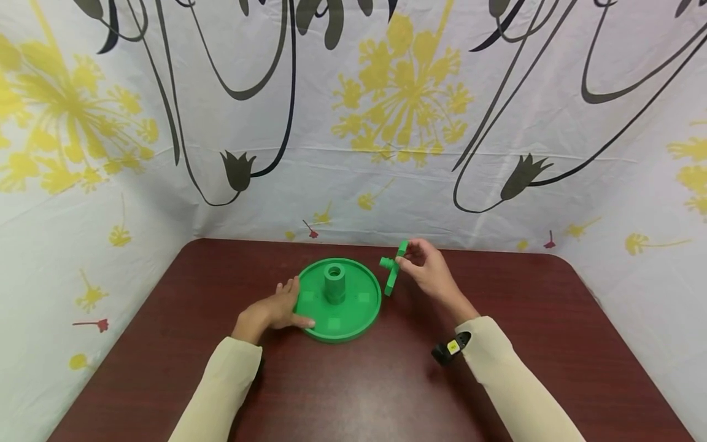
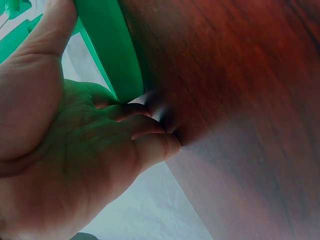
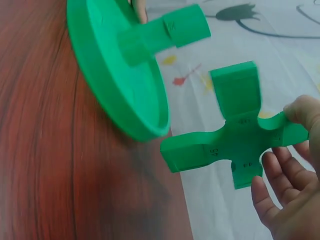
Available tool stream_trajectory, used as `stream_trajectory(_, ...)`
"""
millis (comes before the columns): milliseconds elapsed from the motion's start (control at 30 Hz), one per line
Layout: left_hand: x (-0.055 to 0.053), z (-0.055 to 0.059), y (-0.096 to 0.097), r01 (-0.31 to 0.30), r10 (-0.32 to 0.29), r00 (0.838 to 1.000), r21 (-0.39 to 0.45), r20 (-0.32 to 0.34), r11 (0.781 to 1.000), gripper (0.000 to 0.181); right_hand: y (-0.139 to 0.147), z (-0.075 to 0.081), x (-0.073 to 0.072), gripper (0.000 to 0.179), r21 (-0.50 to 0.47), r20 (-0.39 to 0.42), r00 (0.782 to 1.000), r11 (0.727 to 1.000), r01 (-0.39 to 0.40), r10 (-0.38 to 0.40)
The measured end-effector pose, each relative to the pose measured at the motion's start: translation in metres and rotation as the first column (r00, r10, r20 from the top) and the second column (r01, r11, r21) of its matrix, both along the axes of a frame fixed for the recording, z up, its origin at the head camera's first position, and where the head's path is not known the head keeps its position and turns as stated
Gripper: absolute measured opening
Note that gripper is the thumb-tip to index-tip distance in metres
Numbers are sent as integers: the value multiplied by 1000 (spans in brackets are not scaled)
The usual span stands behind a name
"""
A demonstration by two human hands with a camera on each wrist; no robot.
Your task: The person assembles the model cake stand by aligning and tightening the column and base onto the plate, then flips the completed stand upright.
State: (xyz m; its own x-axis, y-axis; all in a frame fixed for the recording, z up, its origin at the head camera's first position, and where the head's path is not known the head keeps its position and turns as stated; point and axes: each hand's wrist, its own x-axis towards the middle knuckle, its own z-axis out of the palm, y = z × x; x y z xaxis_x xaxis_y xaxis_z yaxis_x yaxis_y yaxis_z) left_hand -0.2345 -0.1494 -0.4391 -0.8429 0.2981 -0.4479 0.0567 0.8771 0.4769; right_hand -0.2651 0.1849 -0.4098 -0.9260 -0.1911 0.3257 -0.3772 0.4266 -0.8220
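A green round tray with a raised rim lies on the table, and a hollow upright post rises from its centre. My left hand holds the tray's left side, thumb over the rim and the other fingers along the outer edge, down at the tabletop in the left wrist view. To the right of the tray, my right hand pinches one arm of a green cross-shaped piece between thumb and fingers. The cross is held on edge above the table, its short ridged stub pointing left toward the post.
The dark reddish-brown table reaches back to a white patterned cloth, which hangs behind and at both sides. A small black device with a yellow label sits at the right sleeve's cuff.
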Motion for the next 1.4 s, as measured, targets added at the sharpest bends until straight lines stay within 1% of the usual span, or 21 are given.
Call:
stream_trajectory(100,0,1,0,5,-5,1000,-3,-3,1000,114,-9,-4,-5,31,-47,13,1000,999,5,-4)
stream_trajectory(267,0,0,0,6,-6,1000,-1,-3,1000,114,-29,2,-2,28,-104,11,1000,994,-16,18)
stream_trajectory(400,-1,-1,0,6,-6,1000,0,0,1000,115,-46,6,1,23,-115,13,999,993,-38,40)
stream_trajectory(500,-1,-1,0,7,-7,1000,7,3,1000,115,-55,8,3,24,-124,14,999,991,-48,50)
stream_trajectory(600,-2,-2,0,4,-5,1000,10,8,1000,115,-64,9,4,25,-131,-5,999,990,-50,50)
stream_trajectory(700,-2,-2,-1,3,-3,1000,7,8,1000,115,-71,10,4,23,-128,-43,998,990,-56,51)
stream_trajectory(933,-3,-3,0,2,-2,1000,9,6,1000,115,-83,10,5,21,-64,-137,988,995,-81,72)
stream_trajectory(1167,-3,-2,-1,2,-2,1000,13,4,1000,116,-93,10,4,21,19,-222,965,990,-142,143)
stream_trajectory(1300,-3,-2,-1,2,-2,1000,11,8,1000,115,-98,11,5,21,69,-234,957,985,-161,173)
stream_trajectory(1400,-3,-2,-1,3,-3,1000,8,13,1000,115,-98,10,5,22,151,-222,952,972,-179,210)
